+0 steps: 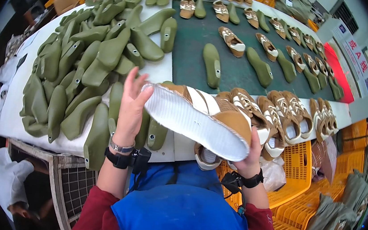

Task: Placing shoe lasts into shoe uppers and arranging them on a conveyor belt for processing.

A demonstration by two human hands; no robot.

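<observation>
A white table (8,116) carries a loose heap of green shoe lasts (110,46) across its left side. On its dark green panel (190,57), brown-and-white shoes (228,38) and single lasts (259,67) lie in spaced rows. More shoes (293,110) crowd together along the near right edge
</observation>
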